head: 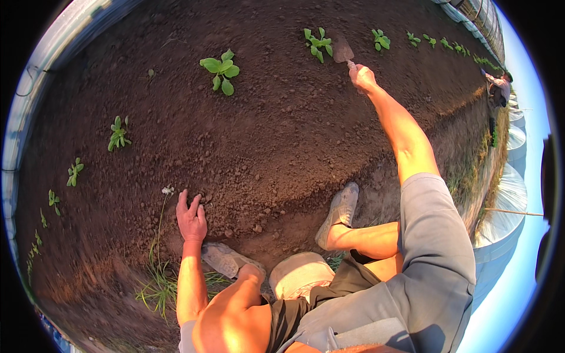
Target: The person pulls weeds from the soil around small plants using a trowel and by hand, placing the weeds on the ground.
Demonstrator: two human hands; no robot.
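Observation:
My right hand (pixel 363 78) grips the handle of a garden trowel (pixel 343 50), arm stretched far out over the brown soil (pixel 282 128). The trowel's dirty blade lies at the soil, just right of a leafy green seedling (pixel 318 43). Whether its tip is sunk in the earth is hard to tell. Lower left, my left hand (pixel 191 217) rests on or just over crumbly soil, fingers spread and holding nothing. A thin stalk with a white flower head (pixel 167 190) rises beside it. Another broad-leaved seedling (pixel 221 72) stands between the two hands, farther up the bed.
Smaller seedlings (pixel 118 133) continue the row at left, and more (pixel 382 40) at right. My shoes (pixel 343 205) flank a padded seat (pixel 300 274) at the bed's edge. A grass tuft (pixel 161 287) grows lower left. Another person (pixel 500 88) crouches far right, near plastic-covered tunnels (pixel 503 203).

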